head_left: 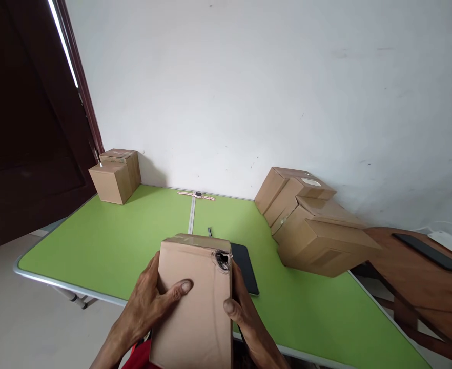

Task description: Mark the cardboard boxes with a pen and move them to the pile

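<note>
A brown cardboard box (195, 312) is held up close to me, over the table's front edge. It has a torn, dark-edged hole (223, 260) at its upper right corner. My left hand (152, 302) grips its left side, thumb lying across the near face. On the right side, my right hand (245, 307) presses with its thumb at the box's edge; its other fingers are mostly hidden. Behind the box, partly covered by it, lies a dark flat tablet-like thing (245, 269) on the green table (95, 251).
Two cardboard boxes (113, 184) stand at the back left. Several larger boxes (326, 246) sit at the right. Near the wall lie a pink-banded watch (198, 195), a pale strip (191, 215) and a small dark object (209, 231). A brown wooden table (426, 282) adjoins at right.
</note>
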Action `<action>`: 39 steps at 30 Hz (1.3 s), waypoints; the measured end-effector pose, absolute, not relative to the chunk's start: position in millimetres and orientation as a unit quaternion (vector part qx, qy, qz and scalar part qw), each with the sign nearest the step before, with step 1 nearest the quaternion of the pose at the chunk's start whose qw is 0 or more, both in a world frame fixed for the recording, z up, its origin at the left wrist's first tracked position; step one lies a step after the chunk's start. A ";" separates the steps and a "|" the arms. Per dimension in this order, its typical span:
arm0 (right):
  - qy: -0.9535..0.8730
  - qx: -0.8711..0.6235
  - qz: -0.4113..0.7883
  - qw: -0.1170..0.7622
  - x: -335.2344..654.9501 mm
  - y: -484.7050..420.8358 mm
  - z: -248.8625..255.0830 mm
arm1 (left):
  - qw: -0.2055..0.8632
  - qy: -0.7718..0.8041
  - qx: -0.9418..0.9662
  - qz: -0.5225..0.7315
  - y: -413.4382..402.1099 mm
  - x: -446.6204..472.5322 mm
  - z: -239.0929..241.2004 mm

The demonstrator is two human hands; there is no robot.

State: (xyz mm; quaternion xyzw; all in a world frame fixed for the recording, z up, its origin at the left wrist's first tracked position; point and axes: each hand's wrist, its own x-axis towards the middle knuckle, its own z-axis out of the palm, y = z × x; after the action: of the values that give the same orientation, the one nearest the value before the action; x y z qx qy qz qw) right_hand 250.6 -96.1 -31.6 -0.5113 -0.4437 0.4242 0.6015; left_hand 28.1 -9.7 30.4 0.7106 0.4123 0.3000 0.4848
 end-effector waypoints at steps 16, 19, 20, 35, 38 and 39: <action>-0.348 -0.495 0.509 0.612 231.6 -104.0 -61.5 | 0.224 0.443 0.811 0.310 10.6 54.1 5.2; -0.339 -0.513 0.477 0.628 236.3 -106.9 -66.1 | 0.160 0.391 0.868 0.260 8.0 76.7 22.0; -0.336 -0.517 0.470 0.632 238.9 -107.4 -64.9 | 0.154 0.379 0.880 0.242 5.5 82.2 25.2; -0.453 -0.673 0.226 0.539 233.3 -94.0 -8.5 | 0.089 0.428 0.886 0.152 -3.1 89.8 40.6; -0.476 -0.666 0.193 0.541 224.7 -96.8 -11.8 | 0.076 0.451 0.880 0.130 -2.0 92.4 44.6; -0.479 -0.661 0.195 0.543 225.2 -97.4 -12.1 | 0.081 0.456 0.876 0.132 -1.3 92.9 44.3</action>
State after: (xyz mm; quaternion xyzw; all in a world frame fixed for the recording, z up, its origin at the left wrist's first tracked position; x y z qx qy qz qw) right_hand 225.2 -97.4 -12.1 -0.6609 -0.4794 0.1950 0.5435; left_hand 92.9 -1.3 44.3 0.8764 0.4559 0.1324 0.0808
